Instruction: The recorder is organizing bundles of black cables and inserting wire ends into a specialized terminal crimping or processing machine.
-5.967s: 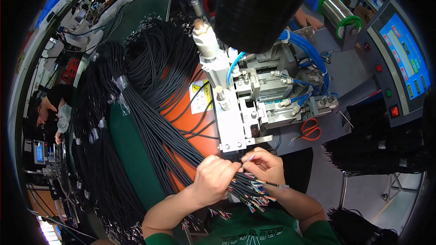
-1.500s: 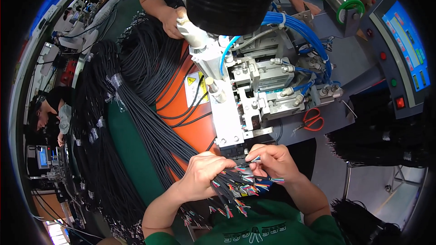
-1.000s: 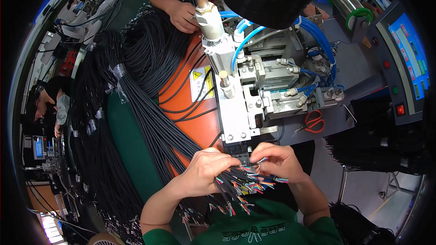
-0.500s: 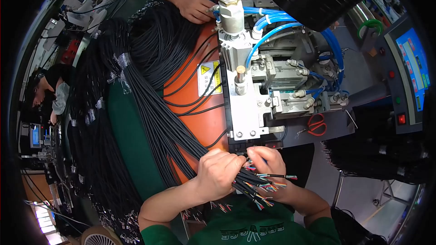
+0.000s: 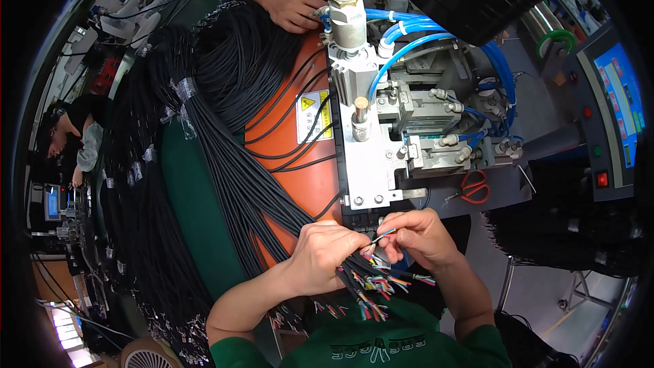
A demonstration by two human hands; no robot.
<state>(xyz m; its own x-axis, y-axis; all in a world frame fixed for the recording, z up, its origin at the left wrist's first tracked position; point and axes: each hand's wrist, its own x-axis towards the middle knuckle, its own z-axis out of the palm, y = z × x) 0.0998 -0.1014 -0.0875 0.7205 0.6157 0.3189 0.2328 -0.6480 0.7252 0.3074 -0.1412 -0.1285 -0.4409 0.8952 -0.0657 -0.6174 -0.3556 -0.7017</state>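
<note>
My left hand (image 5: 325, 256) is closed around the end of a bundle of black cables (image 5: 235, 170). Out of that fist spread stripped cable ends with thin coloured wires (image 5: 381, 283) in red, white, blue and yellow. My right hand (image 5: 424, 237) is beside it, thumb and fingers pinched at the wire ends of one cable, where a few green-blue and dark wires (image 5: 385, 234) stick up. Just beyond both hands is the near end of a metal pneumatic press (image 5: 368, 170). Several single cables run from the bundle side toward the press across an orange surface (image 5: 300, 184).
Another person's hand (image 5: 296, 11) rests at the press's far left. Coiled cables (image 5: 238, 61) and hanging cable bundles (image 5: 136, 232) fill the left. Red-handled scissors (image 5: 475, 187) lie right of the press, near a control screen (image 5: 616, 102). More cables (image 5: 572, 238) hang on a rack at right.
My right hand has risen slightly and turned, its fingers now pinching upright wires. The cable ends below my left fist have swung down and a little left.
</note>
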